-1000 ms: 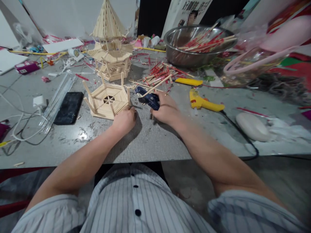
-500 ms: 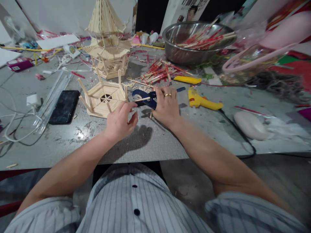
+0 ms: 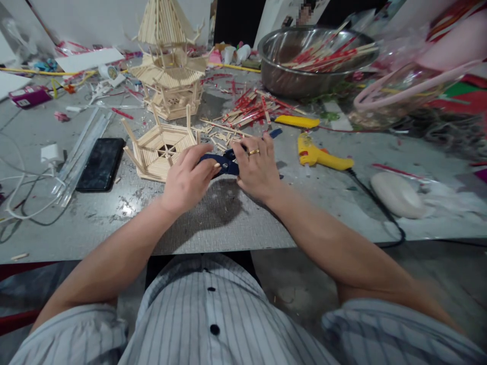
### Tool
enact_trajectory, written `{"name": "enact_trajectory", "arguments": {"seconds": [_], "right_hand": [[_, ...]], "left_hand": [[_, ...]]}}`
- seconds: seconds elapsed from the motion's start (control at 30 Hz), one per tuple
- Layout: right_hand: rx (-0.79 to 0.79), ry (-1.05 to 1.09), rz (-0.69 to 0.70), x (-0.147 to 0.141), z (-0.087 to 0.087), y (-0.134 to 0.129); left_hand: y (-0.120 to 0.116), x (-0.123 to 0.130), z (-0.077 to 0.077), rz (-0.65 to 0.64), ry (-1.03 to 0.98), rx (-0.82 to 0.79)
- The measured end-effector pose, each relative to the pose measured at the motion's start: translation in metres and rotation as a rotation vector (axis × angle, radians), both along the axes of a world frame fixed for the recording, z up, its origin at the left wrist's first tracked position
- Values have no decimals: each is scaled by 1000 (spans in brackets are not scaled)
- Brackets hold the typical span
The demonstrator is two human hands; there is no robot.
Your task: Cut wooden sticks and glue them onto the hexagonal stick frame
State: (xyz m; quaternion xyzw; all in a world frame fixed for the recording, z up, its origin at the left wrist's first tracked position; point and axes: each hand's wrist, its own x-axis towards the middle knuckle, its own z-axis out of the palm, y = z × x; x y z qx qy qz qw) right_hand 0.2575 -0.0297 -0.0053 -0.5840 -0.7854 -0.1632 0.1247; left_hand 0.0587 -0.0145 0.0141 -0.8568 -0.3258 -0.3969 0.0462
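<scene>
A pair of dark blue hand cutters is gripped in my right hand, which wears a gold ring. Its handles stick out beyond my fingers and its head points left. Around that head, the fingers of my left hand are closed together. A small pale tip shows at my left fingertips; whether it is a stick end or a nail is unclear. Just behind my left hand lies a six-sided base of wooden sticks with short upright posts, partly covered by that hand.
A tiered stick pagoda stands behind. Red-and-tan sticks lie in a heap near a steel bowl. To the right are a yellow-handled knife, a yellow glue gun and a white oval object. A phone lies left.
My left hand has moved right and closed in on the cutters' head. The short stick seen between my left fingers and the jaws is now hidden. The cutters have turned slightly.
</scene>
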Motion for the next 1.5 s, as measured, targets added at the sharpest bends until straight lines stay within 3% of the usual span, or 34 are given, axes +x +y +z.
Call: {"name": "enact_trajectory", "arguments": {"seconds": [0.13,0.27,0.47,0.7,0.93,1.13,1.37,1.5], "right_hand": [[-67,10,42,-4,2,-2],[-119,23,37,-4,1,-1],[-69,26,37,3,-3,5],[-108,98,-35,8,-1,10],[-143,147,-99,13,0,13],[-131,122,-161,15,-4,17],[-160,95,-160,17,-16,28],[-127,147,-121,19,-15,29]], "left_hand": [[4,-4,4,18,-140,-120],[4,-5,5,-52,-271,-189],[7,-5,-2,-114,-508,-255],[4,1,0,-101,-765,-517],[-2,6,3,-152,-866,-781],[-5,8,3,-183,-878,-913],[-9,11,4,-295,-1004,-1114],[-9,14,3,-297,-1068,-1181]]}}
